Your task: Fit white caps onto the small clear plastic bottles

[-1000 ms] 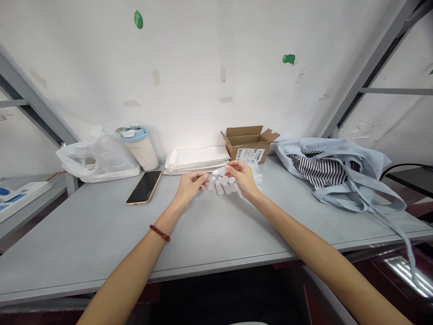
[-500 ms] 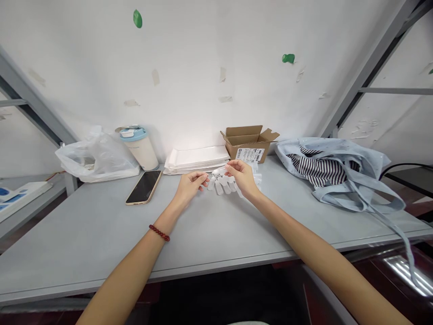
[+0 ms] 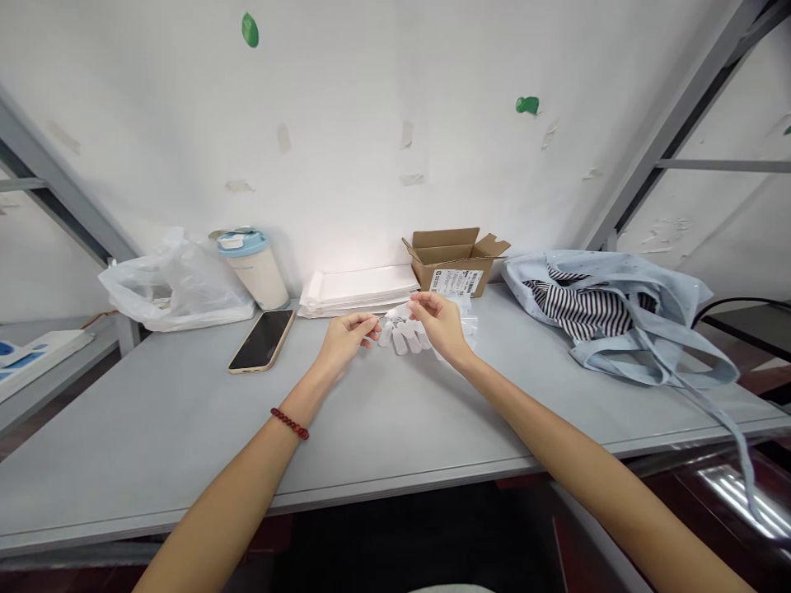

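Working just above the centre of the frame, both hands met over the grey table (image 3: 395, 420). The right hand (image 3: 442, 326) was closed in a pinch grip on the upper edge of a cluster of small white tubes (image 3: 404, 336), which hung from its fingertips just above the table surface, between the two hands. The left hand (image 3: 344, 338) had its thumb and forefinger pressed together at the left end of the cluster. Whether they clamped a part of it could not be told at that size. A red bead bracelet (image 3: 290, 423) sat on the left wrist.

Left of the hands, a phone (image 3: 263, 340) lay face up on the table. Behind it, against the wall, stood a cup with a blue lid (image 3: 253, 265), beside a clear plastic bag (image 3: 176, 284) at centre left. A flat stack of white sheets (image 3: 362, 290) lay behind the hands, with an open cardboard box (image 3: 456, 259) just to its right. A light blue cloth bag (image 3: 624, 317) holding striped fabric occupied the right side of the table.
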The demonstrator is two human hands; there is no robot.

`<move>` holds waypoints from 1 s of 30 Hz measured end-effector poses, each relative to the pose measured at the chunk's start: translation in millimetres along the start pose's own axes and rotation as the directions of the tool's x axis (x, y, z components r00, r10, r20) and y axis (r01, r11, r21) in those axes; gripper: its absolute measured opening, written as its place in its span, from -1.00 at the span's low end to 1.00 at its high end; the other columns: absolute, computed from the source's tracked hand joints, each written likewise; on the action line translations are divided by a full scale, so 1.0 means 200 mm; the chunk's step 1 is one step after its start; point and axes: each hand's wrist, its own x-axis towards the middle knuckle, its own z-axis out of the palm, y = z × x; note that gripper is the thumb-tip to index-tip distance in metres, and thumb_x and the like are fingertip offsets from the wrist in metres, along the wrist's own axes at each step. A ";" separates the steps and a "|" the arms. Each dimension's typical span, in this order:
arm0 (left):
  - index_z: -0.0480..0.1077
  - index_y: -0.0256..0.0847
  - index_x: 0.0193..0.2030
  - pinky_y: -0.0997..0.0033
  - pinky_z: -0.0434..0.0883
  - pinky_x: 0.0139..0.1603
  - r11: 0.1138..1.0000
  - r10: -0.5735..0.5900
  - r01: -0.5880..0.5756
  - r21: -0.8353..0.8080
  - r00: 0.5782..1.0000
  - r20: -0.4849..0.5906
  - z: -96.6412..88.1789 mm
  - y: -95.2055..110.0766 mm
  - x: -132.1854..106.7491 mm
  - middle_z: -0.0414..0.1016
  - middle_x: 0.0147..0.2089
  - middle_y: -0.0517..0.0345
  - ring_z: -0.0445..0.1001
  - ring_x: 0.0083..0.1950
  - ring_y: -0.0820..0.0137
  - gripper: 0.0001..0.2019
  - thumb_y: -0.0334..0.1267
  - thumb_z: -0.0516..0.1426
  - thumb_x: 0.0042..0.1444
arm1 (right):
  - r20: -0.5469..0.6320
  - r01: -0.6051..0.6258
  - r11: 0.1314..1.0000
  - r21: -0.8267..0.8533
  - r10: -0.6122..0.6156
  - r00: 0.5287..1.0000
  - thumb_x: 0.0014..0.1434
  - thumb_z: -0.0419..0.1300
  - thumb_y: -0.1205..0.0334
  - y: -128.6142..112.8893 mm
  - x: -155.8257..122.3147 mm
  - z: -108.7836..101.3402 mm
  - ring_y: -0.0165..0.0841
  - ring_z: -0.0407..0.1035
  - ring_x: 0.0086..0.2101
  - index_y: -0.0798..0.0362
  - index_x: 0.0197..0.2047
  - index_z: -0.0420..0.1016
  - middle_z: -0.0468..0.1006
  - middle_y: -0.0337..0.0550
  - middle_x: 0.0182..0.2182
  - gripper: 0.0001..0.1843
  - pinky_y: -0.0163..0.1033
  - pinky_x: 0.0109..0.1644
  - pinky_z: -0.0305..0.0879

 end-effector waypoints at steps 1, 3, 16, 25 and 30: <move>0.46 -0.31 -0.41 0.46 0.29 -0.44 1.000 0.001 -0.001 0.000 1.000 -0.001 0.00 0.00 0.00 0.46 -0.40 0.07 0.38 -0.40 0.43 -0.72 -0.09 0.24 -0.13 | 0.004 0.006 1.000 -0.007 -0.006 1.000 0.01 0.19 0.09 0.00 0.00 0.00 -0.39 0.39 -0.46 0.10 -0.27 0.43 0.49 -0.20 -0.42 -0.73 -0.24 -0.29 0.31; 0.46 -0.31 -0.41 0.47 0.29 -0.44 1.000 0.004 -0.004 0.000 1.000 -0.003 0.00 0.00 0.00 0.45 -0.40 0.07 0.38 -0.40 0.44 -0.73 -0.10 0.24 -0.12 | 0.011 0.007 1.000 -0.012 -0.007 1.000 0.01 0.19 0.10 0.00 -0.01 0.00 -0.38 0.39 -0.45 0.10 -0.28 0.44 0.49 -0.20 -0.42 -0.74 -0.25 -0.30 0.31; 0.46 -0.30 -0.45 0.45 0.31 -0.44 1.000 -0.008 0.008 -0.021 1.000 -0.025 0.00 -0.03 0.00 0.47 -0.42 0.07 0.38 -0.43 0.43 -0.74 -0.11 0.24 -0.14 | 0.028 -0.007 1.000 0.020 0.006 1.000 -0.04 0.24 0.10 -0.03 -0.03 0.01 -0.37 0.40 -0.50 0.09 -0.35 0.48 0.51 -0.22 -0.51 -0.76 -0.24 -0.36 0.33; 0.49 -0.30 -0.40 0.47 0.30 -0.42 0.994 -0.106 0.106 -0.029 0.994 0.018 -0.05 0.02 0.02 0.48 -0.37 0.04 0.39 -0.41 0.45 -0.71 -0.08 0.25 -0.14 | 0.045 -0.031 0.996 0.085 0.028 0.999 -0.04 0.25 0.12 -0.04 -0.02 0.01 -0.38 0.43 -0.50 0.10 -0.34 0.46 0.51 -0.21 -0.51 -0.76 -0.27 -0.41 0.36; 0.49 -0.29 -0.42 0.48 0.31 -0.41 0.995 -0.100 0.099 0.025 0.994 0.036 -0.07 0.02 0.02 0.49 -0.36 0.03 0.40 -0.39 0.43 -0.70 -0.05 0.26 -0.15 | 0.052 -0.027 0.995 0.093 0.022 0.998 -0.03 0.25 0.10 -0.03 -0.03 0.02 -0.38 0.43 -0.50 0.10 -0.33 0.45 0.51 -0.21 -0.49 -0.74 -0.26 -0.42 0.35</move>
